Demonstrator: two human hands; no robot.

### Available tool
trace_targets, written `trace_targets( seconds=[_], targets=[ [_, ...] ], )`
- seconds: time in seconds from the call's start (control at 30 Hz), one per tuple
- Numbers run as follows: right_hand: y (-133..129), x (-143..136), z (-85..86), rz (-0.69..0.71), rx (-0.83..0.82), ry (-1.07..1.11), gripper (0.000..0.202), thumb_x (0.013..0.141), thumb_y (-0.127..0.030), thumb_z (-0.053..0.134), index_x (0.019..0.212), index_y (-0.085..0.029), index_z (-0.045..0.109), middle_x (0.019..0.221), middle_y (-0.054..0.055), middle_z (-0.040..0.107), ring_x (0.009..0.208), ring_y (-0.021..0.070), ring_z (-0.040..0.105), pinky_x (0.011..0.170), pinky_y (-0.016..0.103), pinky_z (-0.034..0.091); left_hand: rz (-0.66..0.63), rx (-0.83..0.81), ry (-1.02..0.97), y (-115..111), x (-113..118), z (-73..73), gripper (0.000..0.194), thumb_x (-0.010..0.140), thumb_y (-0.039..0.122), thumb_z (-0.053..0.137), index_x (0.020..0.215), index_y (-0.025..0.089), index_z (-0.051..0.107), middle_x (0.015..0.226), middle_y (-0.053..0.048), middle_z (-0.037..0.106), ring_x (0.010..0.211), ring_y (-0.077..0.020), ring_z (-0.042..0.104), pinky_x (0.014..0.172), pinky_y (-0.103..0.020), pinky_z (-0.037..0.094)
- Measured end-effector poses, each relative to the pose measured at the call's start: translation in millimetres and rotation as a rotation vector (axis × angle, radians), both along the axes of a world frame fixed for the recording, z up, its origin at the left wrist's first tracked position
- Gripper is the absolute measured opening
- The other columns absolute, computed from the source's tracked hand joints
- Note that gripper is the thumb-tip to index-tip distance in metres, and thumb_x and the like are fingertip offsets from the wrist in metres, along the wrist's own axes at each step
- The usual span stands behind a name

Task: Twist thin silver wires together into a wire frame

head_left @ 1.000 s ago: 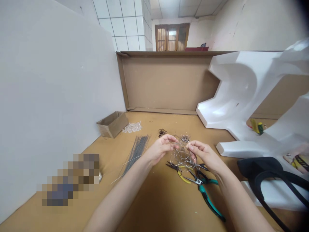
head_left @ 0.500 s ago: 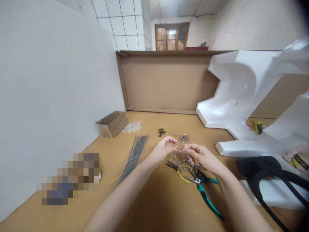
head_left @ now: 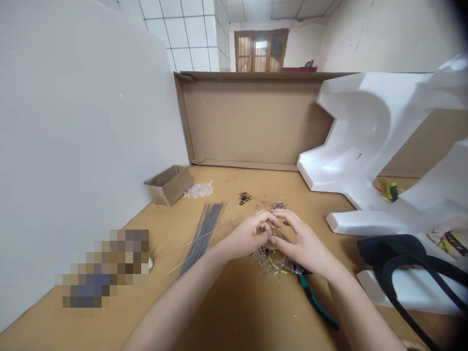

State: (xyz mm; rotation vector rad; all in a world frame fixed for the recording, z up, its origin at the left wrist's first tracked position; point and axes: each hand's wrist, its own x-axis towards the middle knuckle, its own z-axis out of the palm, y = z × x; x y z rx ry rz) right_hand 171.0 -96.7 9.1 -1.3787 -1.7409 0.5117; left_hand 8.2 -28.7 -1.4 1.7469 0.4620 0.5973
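Observation:
My left hand (head_left: 258, 231) and my right hand (head_left: 298, 240) meet at the fingertips above a tangle of thin bent wire (head_left: 270, 261). The fingers of the left are curled in. On the right, fingers and thumb bend round toward the left hand's fingertips. Anything between them is hidden or too thin to make out. Pliers with green handles (head_left: 316, 302) lie partly under the wire and my right hand. A bit of a yellow-handled tool (head_left: 280, 269) shows through the tangle. Just beyond the fingers is a small heap of metal bits (head_left: 280, 205).
Left of my hands lies a bundle of straight grey wires (head_left: 204, 229). Farther back are black rings (head_left: 244, 198), clear small pieces (head_left: 199, 189) and a cardboard box (head_left: 170, 185). White foam (head_left: 347, 224) and a black strap-like object (head_left: 391, 258) stand at right.
My hands have come together, with the right fingers now arched toward the left. The thin wire visible between them before is out of sight. The wire tangle appears nearer and covers more of the pliers.

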Motion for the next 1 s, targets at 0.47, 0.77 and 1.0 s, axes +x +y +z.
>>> trace_targets(
  seconds=[0.47, 0.77, 1.0],
  targets=[
    [2, 5, 0.5, -0.033, -0.306, 0.149, 0.008, 0.072, -0.025, 0.057, 0.072, -0.018, 0.060, 0.072, 0.001, 0.061, 0.075, 0.0187, 0.057, 0.069, 0.029, 0.043, 0.080, 0.504, -0.069, -15, 6, 6.6, 0.031, 0.078, 0.002, 0.039, 0.096, 0.020, 0.056, 0.104, -0.007, 0.052, 0.094, -0.0160, 0.051, 0.083, -0.028, 0.042],
    [2, 3, 2.9, -0.020, -0.229, 0.152, 0.013, 0.072, -0.030, 0.060, 0.065, -0.020, 0.059, 0.078, 0.002, 0.062, 0.081, 0.0195, 0.056, 0.078, 0.032, 0.040, 0.171, 0.428, -0.126, -9, 6, 3.1, 0.026, 0.078, 0.004, 0.042, 0.093, 0.020, 0.055, 0.105, -0.006, 0.048, 0.095, -0.0152, 0.051, 0.081, -0.027, 0.043],
    [9, -5, -11.0, 0.015, -0.266, 0.588, 0.011, 0.068, -0.028, 0.063, 0.070, -0.019, 0.055, 0.076, 0.000, 0.061, 0.072, 0.0156, 0.057, 0.068, 0.027, 0.042, 0.379, 0.517, 0.040, -10, 12, -5.7, 0.029, 0.070, 0.003, 0.046, 0.092, 0.021, 0.053, 0.087, -0.002, 0.056, 0.084, -0.0169, 0.052, 0.075, -0.028, 0.039]
  ],
)
